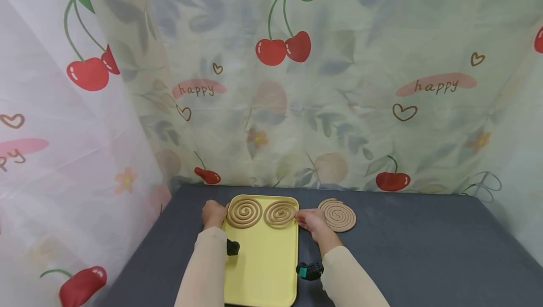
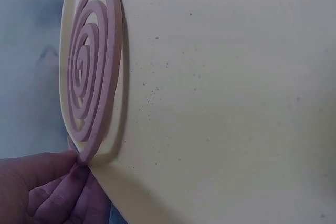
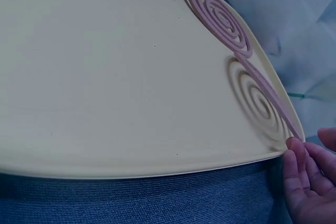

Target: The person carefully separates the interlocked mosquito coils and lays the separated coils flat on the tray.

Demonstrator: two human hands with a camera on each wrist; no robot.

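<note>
A yellow tray (image 1: 260, 269) lies on the dark table with two brown mosquito coils at its far end. My left hand (image 1: 214, 213) is at the far left corner; in the left wrist view its thumb and finger pinch the outer end of the left coil (image 2: 111, 40), which sits near the tray's rim. Across the tray, my right hand (image 1: 315, 222) pinches the outer end of the right coil (image 1: 280, 213). The right wrist view shows this coil (image 3: 262, 87) tilted, raised partly above the tray and casting a spiral shadow there.
Just right of the tray, a tightly wound mosquito coil (image 1: 337, 214) lies on the dark tabletop (image 1: 424, 250), close to my right hand. A cherry-printed curtain (image 1: 339, 109) hangs behind the table and along its sides. A black wrist device (image 1: 311, 270) is below my right hand.
</note>
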